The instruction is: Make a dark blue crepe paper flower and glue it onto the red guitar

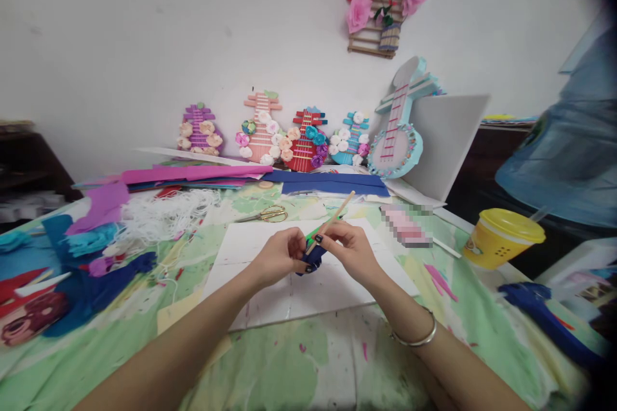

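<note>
My left hand (282, 253) is closed around a small bundle of dark blue paper (313, 260). A thin wooden stick (343, 208) slants up to the right from it, pinched by the fingers of my right hand (354, 247). Something bright green (310, 237) shows between the two hands, partly hidden by the fingers. Both hands are close together above a white board (270, 305) lying on the table. Gold-handled scissors (272, 213) lie just beyond the board, touched by neither hand.
White string (164, 215) and coloured paper scraps (99, 205) lie at left. Blue paper sheets (332, 185) stretch across the back, before several decorated paper instruments (303, 141). At right are a yellow lidded tub (501, 241) and a blue glue gun (544, 314).
</note>
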Demonstrator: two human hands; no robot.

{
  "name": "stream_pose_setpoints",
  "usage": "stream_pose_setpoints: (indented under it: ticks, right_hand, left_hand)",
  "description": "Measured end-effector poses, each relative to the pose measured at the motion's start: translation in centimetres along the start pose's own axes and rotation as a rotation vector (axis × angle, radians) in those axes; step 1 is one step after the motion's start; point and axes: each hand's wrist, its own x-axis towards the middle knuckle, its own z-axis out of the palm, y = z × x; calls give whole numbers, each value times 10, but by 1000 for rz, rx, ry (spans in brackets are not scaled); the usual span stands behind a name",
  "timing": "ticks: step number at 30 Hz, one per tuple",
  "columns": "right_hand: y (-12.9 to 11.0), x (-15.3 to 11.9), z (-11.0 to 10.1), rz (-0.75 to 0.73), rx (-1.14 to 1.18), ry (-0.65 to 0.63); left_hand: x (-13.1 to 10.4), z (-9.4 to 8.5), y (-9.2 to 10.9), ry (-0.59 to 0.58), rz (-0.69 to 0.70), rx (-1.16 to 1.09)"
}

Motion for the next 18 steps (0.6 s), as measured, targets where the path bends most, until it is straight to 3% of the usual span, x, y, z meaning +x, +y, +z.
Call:
stream_pose_setpoints:
  ticks: [18]
  right_hand:
    - [-1,0,0,2,-12,-11]
  left_hand:
    - [-2,0,6,12,-21,34]
